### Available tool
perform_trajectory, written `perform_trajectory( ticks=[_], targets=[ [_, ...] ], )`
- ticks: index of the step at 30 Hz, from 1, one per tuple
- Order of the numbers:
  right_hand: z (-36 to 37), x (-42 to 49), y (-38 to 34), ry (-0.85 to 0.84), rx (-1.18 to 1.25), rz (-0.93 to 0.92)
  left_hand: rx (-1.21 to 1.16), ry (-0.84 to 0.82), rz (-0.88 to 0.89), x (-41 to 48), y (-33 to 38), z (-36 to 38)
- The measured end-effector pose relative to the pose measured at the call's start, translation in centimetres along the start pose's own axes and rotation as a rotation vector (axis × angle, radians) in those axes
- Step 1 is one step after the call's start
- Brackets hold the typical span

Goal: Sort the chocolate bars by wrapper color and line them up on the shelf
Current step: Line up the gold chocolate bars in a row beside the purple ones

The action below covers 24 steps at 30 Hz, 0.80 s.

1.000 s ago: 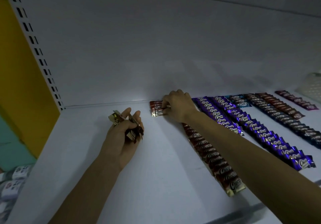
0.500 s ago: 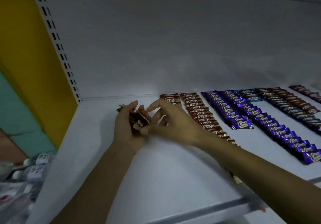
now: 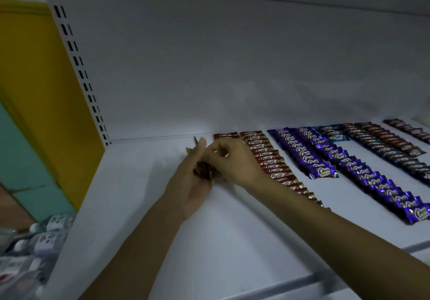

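On the white shelf, in the head view, the left hand is curled round a bunch of chocolate bars in dark wrappers with gold ends. It holds them just above the shelf floor, near the back wall. The right hand meets it from the right, thumb and fingers pinched on the top of the bunch (which single bar they have, I cannot tell). Just behind and right of both hands lies the short red row, barely begun, beside the long red row. Purple rows lie further right. Each laid bar has its long axis left to right, and the rows run back to front. The next bar probably belongs at the short row's front end, and the right hand is nearer to it.
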State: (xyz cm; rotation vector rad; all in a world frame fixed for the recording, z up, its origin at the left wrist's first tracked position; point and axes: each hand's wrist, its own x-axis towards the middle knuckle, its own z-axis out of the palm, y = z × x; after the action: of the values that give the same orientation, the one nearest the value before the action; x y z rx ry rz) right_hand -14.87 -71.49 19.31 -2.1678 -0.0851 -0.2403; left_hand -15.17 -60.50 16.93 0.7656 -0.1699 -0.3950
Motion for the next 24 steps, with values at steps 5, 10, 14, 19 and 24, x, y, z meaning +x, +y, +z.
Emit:
perform_trajectory(
  ticks=[5,10,14,19,24],
  targets=[
    [-0.5,0.9,-0.1,0.028,0.147,0.178,0.135,-0.053,0.016,0.3,-0.4,-0.3],
    [-1.5,0.3,-1.3,-0.12,0.353,0.242,0.045,0.093,0.039,0.7,-0.3,-1.0],
    [-1.6,-0.6,-1.5,-0.203,0.393,0.182,-0.009,0.193,-0.01,0.8,-0.1,-1.4],
    [-1.4,-0.9,-1.3,-0.14,0.345,0.191,-0.075,0.205,-0.028,0.8,-0.2,-1.5],
    [-2.1,-0.9,-0.6,-0.076,0.42,0.245,-0.054,0.208,-0.043,1.1,-0.2,-1.5]
  ],
)
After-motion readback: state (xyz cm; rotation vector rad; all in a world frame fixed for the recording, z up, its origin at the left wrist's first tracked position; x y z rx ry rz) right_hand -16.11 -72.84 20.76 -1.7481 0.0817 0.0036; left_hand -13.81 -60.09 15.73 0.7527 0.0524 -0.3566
